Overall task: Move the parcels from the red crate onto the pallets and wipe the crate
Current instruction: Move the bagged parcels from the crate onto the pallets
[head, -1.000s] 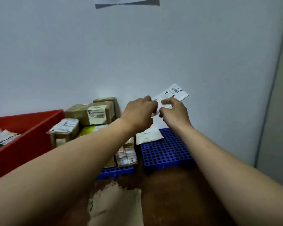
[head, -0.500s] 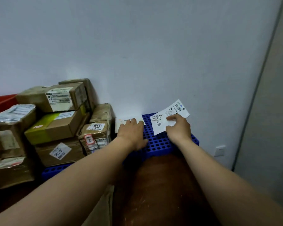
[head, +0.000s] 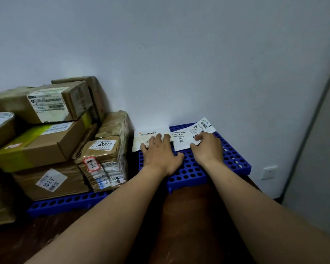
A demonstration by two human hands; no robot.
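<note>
A white labelled parcel [head: 189, 137] lies flat on the right blue pallet [head: 229, 161] by the wall. My right hand [head: 208, 148] holds its near edge, with curled fingers on top and the thumb at the lower edge. Beside it to the left lies a second flat white envelope [head: 147, 136], half off the pallet's back corner. My left hand [head: 160, 156] rests flat on the pallet with straight fingers touching that envelope. The red crate is out of view.
Several taped cardboard boxes [head: 46, 143] are stacked on the left blue pallet [head: 65, 204], close against the envelope. The white wall stands right behind both pallets, with a socket [head: 270, 172] low on the right. Brown floor [head: 189, 216] lies under my arms.
Both hands came down from holding the white parcel in the air. The parcel now lies on the right pallet, my left hand has let go and moved onto the envelope.
</note>
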